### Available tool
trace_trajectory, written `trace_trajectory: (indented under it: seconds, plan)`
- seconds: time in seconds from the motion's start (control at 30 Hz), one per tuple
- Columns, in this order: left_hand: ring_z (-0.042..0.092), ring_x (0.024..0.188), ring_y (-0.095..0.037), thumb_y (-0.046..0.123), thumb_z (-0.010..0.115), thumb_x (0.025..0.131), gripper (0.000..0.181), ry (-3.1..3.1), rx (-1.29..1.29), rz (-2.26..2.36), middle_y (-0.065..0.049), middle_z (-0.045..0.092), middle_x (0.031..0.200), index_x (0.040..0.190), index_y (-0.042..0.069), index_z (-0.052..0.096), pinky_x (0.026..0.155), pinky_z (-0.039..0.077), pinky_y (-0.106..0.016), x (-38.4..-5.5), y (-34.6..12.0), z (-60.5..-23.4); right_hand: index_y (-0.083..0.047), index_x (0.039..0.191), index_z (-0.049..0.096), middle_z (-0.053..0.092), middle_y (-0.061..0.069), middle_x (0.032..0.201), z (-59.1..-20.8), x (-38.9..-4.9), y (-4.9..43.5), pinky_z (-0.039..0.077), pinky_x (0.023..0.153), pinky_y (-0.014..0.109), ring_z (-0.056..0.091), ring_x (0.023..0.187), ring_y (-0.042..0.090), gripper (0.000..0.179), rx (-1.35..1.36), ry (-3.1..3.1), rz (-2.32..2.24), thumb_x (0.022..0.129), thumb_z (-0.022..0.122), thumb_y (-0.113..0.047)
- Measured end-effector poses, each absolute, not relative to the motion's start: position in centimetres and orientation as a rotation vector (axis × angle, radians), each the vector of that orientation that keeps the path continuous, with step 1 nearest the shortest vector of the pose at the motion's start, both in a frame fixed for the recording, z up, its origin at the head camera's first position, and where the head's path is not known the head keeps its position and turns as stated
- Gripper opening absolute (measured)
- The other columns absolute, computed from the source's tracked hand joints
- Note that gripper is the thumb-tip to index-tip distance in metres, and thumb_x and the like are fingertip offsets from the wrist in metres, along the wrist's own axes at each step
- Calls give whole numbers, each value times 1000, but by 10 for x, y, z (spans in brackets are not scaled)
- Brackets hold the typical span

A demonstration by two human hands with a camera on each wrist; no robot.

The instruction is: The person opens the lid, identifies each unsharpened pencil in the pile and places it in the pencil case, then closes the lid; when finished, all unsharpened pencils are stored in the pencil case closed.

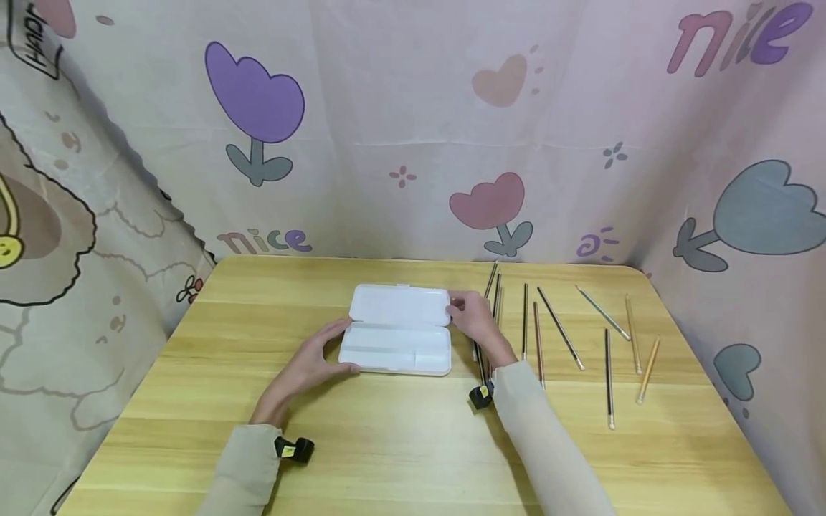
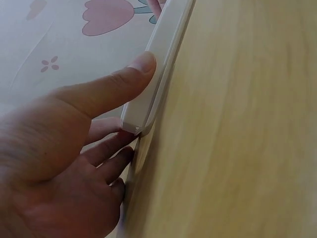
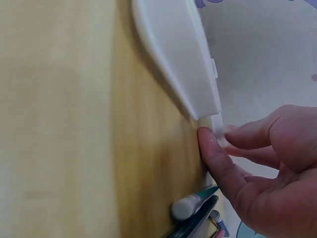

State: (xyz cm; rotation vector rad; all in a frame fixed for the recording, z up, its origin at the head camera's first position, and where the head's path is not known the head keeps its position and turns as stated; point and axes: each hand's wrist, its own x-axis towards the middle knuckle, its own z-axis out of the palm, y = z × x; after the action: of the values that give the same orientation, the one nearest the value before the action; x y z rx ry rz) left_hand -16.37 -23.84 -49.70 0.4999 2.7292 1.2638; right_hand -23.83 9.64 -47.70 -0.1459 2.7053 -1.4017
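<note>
A white plastic pencil case [image 1: 381, 358] lies unfolded flat on the table, its lid [image 1: 400, 304] on the far side and its divided tray nearer. No pencil shows inside the tray. My left hand [image 1: 312, 364] holds the case's left end, thumb at the near front corner and fingers around the far side. In the left wrist view, the thumb presses along the case's edge [image 2: 148, 99]. At the right end of the lid, my right hand [image 1: 474, 319] pinches the edge between thumb and fingers. Several dark pencils [image 1: 497, 290] lie partly hidden beneath the right wrist.
More pencils lie spread over the table's right side, among them a black one [image 1: 609, 380], a brown one [image 1: 538, 344] and a yellow one [image 1: 648, 369]. The wooden table [image 1: 400, 444] ends at a patterned curtain [image 1: 387, 107] behind.
</note>
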Motion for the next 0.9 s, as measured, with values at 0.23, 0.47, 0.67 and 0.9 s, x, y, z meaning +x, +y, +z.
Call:
trace_trajectory:
  seconds: [0.23, 0.47, 0.67, 0.9]
  plan:
    - [31, 148, -43, 35, 93, 75, 99, 2710, 460, 1329, -19, 39, 160, 155, 4, 44, 119, 24, -63, -168, -242, -498, -1, 148, 52, 68, 18, 107, -473, -229, 105, 61, 67, 29, 71, 89, 27, 51, -298, 2687, -1527, 99, 64, -1]
    - [35, 145, -46, 34, 94, 74, 96, 2742, 450, 1314, -23, 44, 156, 151, 1, 48, 118, 28, -64, -161, -244, -498, -3, 147, 53, 66, 20, 115, -456, -202, 129, 62, 74, 32, 68, 103, 33, 50, -291, 2696, -1604, 98, 65, -2]
    - [35, 145, -45, 36, 93, 75, 93, 2764, 451, 1319, -22, 43, 156, 151, 6, 48, 118, 28, -64, -163, -239, -500, -7, 142, 58, 68, 19, 117, -442, -174, 167, 62, 79, 35, 68, 106, 35, 46, -188, 2829, -1628, 97, 68, -4]
    - [33, 146, -45, 38, 93, 75, 95, 2742, 441, 1322, -22, 42, 157, 152, 6, 47, 119, 26, -64, -166, -236, -503, -5, 139, 59, 68, 20, 116, -446, -148, 221, 56, 81, 17, 68, 104, 33, 43, -28, 2974, -1601, 97, 69, -6]
